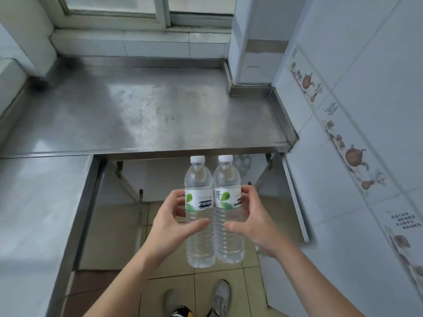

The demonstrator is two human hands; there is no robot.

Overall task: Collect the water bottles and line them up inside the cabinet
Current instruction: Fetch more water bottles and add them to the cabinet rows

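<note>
Two water bottles stand upright side by side, my left hand and right hand each gripping one (caps at twelve o'clock); I lower both level into the open cabinet below.

Open cabinet gap below countertop

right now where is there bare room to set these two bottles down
The steel counter shows bare from the window sill to its front edge. Below, the open cabinet has free floor on its left; one bottle already stands at the back right. The left hand and right hand each grip a bottle.
</note>
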